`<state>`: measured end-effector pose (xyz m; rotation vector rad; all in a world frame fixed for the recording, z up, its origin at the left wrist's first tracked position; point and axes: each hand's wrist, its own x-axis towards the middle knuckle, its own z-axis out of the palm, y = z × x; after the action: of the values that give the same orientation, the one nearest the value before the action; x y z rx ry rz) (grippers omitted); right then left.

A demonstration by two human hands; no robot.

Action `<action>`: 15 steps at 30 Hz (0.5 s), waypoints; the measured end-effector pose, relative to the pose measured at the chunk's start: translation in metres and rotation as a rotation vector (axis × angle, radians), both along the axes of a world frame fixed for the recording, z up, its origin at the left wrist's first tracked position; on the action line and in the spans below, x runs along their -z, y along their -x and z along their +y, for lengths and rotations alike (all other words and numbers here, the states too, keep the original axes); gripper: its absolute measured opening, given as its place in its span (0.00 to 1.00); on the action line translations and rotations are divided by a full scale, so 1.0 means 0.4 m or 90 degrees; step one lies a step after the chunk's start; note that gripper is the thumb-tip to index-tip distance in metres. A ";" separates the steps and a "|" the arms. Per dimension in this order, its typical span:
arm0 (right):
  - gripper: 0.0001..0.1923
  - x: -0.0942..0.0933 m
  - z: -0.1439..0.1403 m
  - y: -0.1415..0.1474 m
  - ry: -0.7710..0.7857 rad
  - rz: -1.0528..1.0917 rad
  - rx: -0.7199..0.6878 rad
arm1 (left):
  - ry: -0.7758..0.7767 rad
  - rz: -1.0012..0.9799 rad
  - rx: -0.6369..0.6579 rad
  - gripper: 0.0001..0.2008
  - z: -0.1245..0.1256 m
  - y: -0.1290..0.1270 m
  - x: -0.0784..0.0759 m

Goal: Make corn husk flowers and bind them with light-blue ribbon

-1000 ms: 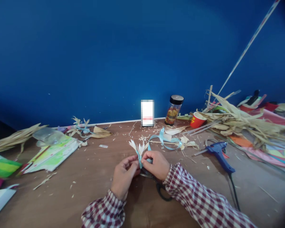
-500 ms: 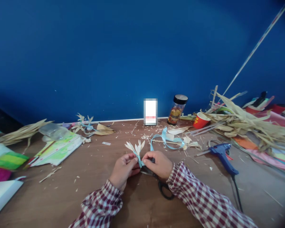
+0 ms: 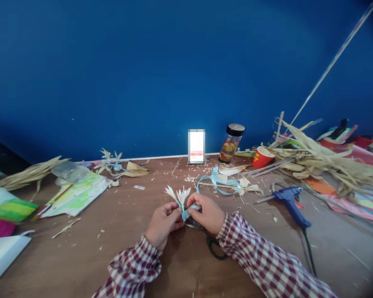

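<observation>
Corn-husk flower (image 3: pixel 178 193) pinched between both hands, mid-table toward the near edge.
Left hand (image 3: pixel 163 222) grips the stem so the petals stand free; right hand (image 3: pixel 207 213) clamps pale blue ribbon (image 3: pixel 216 183) against it. Scissors (image 3: pixel 211 245) lie underneath, glue gun (image 3: pixel 290 200) rightward.

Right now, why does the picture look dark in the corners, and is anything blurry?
In the head view the corners fade to black, most at the right edge, as a wide lens does; the straw pile and papers at the sides look smeared. The left hand, right hand and little straw flower are fairly sharp, with a soft shadow on the table below.
</observation>
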<state>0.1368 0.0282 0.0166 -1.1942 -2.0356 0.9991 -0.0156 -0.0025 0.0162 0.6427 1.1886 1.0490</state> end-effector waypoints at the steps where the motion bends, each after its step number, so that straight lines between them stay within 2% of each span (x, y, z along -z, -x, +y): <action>1: 0.07 0.000 0.000 0.000 0.013 0.011 -0.002 | 0.000 0.007 0.000 0.13 -0.001 -0.001 0.000; 7: 0.08 -0.011 -0.009 0.001 0.067 0.050 -0.032 | -0.005 0.022 0.013 0.12 -0.003 -0.004 0.003; 15: 0.09 -0.015 -0.010 0.000 0.064 0.026 -0.018 | -0.008 0.038 0.007 0.12 -0.005 -0.004 0.017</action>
<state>0.1367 0.0241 0.0225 -1.1890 -1.9955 1.1422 -0.0141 -0.0047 0.0093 0.6933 1.2301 1.0344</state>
